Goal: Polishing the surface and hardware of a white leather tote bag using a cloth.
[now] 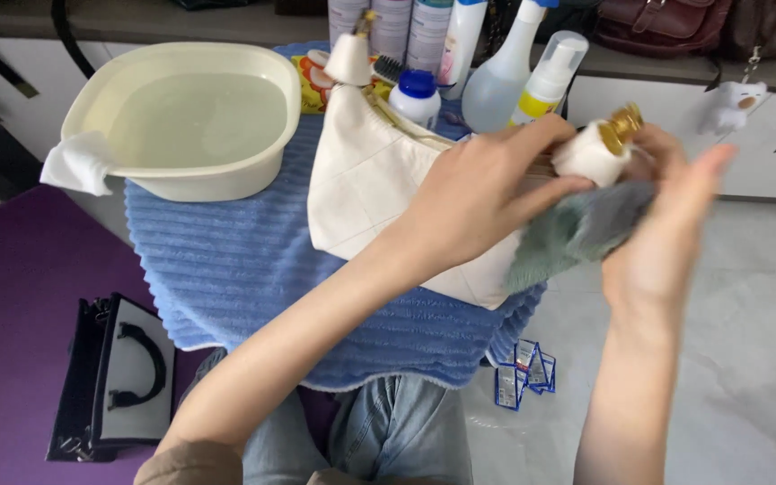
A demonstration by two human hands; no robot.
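Bag (379,193): cream, on blue towel (226,260), table centre (clasp end raised right).
Left hand (478,202): grip pinching bag end.
Right hand (666,233): grip pressing grey cloth (577,229) against it.
Risk: basin (181,117), far left, could spill if towel is tugged.

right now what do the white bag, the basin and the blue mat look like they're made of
White bag: looks like smooth leather or faux leather, matte, with stitched panels and a gold-coloured clasp.
Basin: cream plastic, slightly glossy moulded rim, holding water.
Blue mat: soft ribbed fabric, like plush towelling.
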